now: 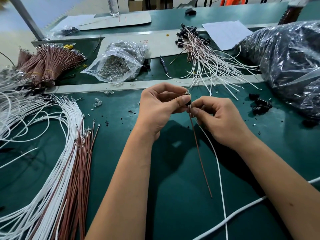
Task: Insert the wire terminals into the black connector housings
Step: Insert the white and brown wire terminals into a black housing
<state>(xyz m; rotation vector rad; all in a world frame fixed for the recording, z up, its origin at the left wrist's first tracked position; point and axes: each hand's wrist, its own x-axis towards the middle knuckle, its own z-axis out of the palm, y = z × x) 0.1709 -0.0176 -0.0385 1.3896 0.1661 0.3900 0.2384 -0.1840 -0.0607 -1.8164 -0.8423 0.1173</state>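
- My left hand (156, 108) has its grip closed on a small black housing (187, 101), thumb and fingertips curled round it, held up over the middle of the bench (121, 170).
- My right hand (216, 116) pinches the wires just under the housing, thumb and forefinger closed on them right where they go in; whether the pinch holds one wire or both I cannot tell.
- A brown wire (200, 156) and a white wire (220, 170) hang from the housing towards the near edge of the bench, the brown one ending free, the white one running off the near edge.
- I judge I am in the middle of seating a terminal: both wires reach the housing, but how far in they sit is hidden by my fingers.
- The next move, as I see it, calls for a straight push along the wire with the housing held steady, then a light tug to check the catch.
- Loose white and brown wires (69, 153) fan out along the left edge of the bench, ready for the next picks.
- Spare black housings (260, 104) lie near the right edge, beside a big plastic bag (290, 63).
- Finished wire sets (199, 54) are heaped towards the far side, right of a clear bag of small parts (117, 61).
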